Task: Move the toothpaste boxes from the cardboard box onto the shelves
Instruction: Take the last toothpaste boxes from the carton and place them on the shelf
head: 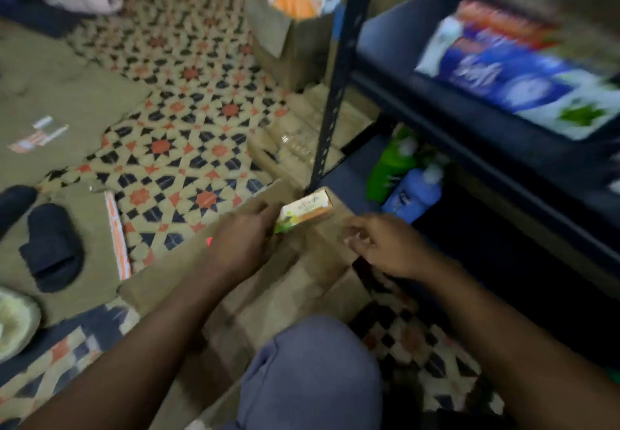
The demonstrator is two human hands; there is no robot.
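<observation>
The left hand's [241, 245] grip pinches the near end of a small white, orange and green toothpaste box [307, 209], held above the far edge of the brown cardboard box [285, 295]. Its long axis points away and rightward, toward the dark metal shelves [469, 120]. The right hand [382, 245] (fingers loosely curled, apparently empty) hovers just beside it, nearer those shelves, so a handover or rightward reach looks likely.

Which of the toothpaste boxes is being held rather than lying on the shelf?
The small orange-and-white box, gripped by the left hand; the blue boxes lie on the shelf, untouched.
</observation>
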